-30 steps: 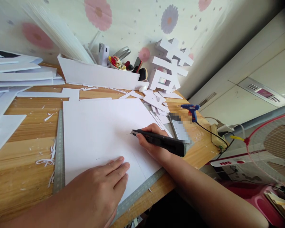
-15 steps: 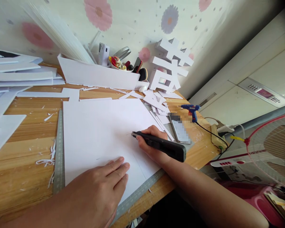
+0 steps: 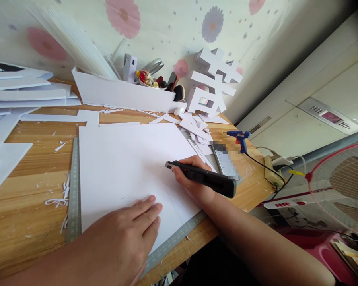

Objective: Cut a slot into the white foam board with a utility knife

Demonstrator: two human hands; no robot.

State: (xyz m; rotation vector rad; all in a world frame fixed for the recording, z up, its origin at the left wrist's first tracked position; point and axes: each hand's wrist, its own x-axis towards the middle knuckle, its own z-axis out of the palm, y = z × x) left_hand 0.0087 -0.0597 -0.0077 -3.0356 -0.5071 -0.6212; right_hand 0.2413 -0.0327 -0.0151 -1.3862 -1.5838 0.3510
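Over white sheet, black cutter aslant; tip leftward

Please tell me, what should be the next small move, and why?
Probably the right hand should draw the black cutter slightly along the short, thin mark on the white sheet: the cutter's tip is close to that mark, and the left hand lies on the sheet, away from the tip, likely steadying the sheet.

The wooden table bears a cutting mat.
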